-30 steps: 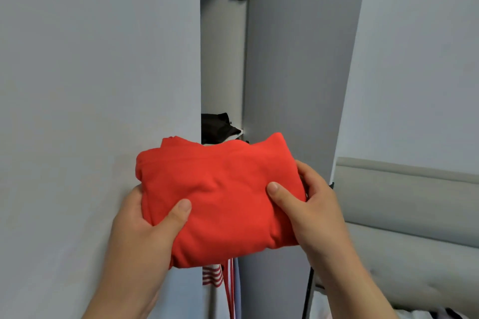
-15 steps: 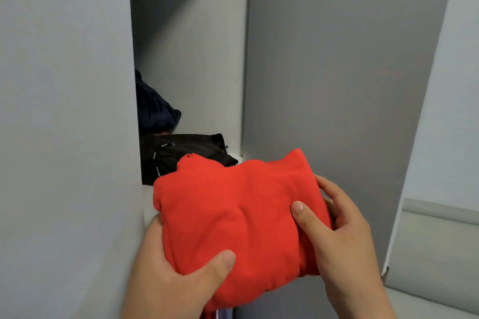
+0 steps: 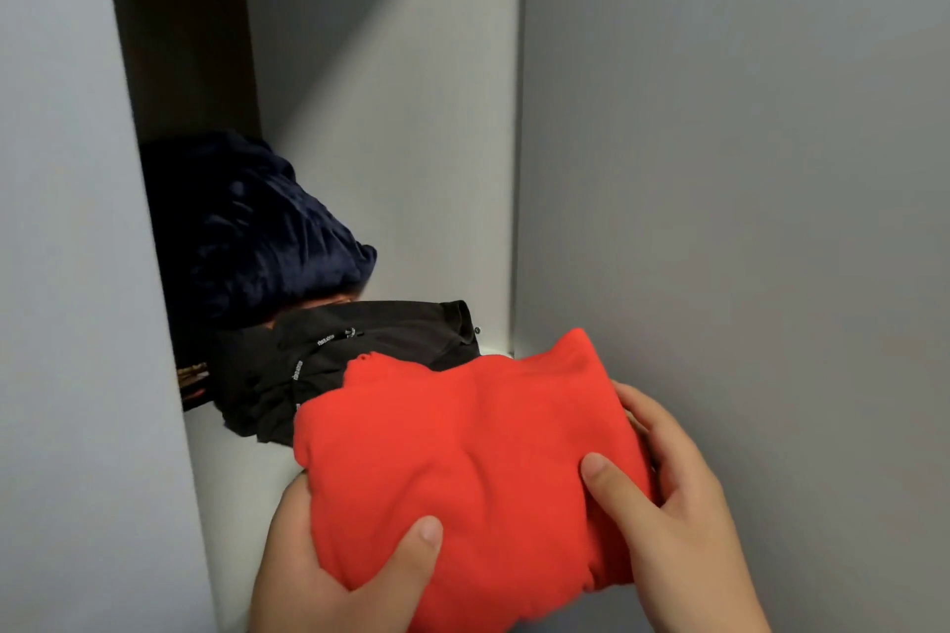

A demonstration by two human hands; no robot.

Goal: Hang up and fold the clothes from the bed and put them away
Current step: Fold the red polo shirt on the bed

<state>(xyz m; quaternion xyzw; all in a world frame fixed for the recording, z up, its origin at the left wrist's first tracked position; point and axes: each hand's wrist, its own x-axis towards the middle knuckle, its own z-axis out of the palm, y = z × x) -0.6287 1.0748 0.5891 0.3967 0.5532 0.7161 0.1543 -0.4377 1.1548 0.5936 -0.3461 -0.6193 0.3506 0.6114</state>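
Red garment [image 3: 462, 468]: folded, held in front of the open wardrobe, its far edge over the front of the shelf [image 3: 241, 468] and overlapping the black garment [image 3: 329, 365].
Left hand [image 3: 329, 576]: clasps the near-left corner, thumb on top, fingers hidden beneath.
Right hand [image 3: 673, 519]: grips the right edge, thumb pressed on top, fingers wrapped around the side.
Shelf contents: black garment at mid-depth; dark blue bundle [image 3: 247, 242] behind it to the left.
Open room: bare white shelf strip at the front-left; tall empty space above the clothes.
Edges: wardrobe door [image 3: 719, 170] close on the right, panel [image 3: 61, 272] on the left.
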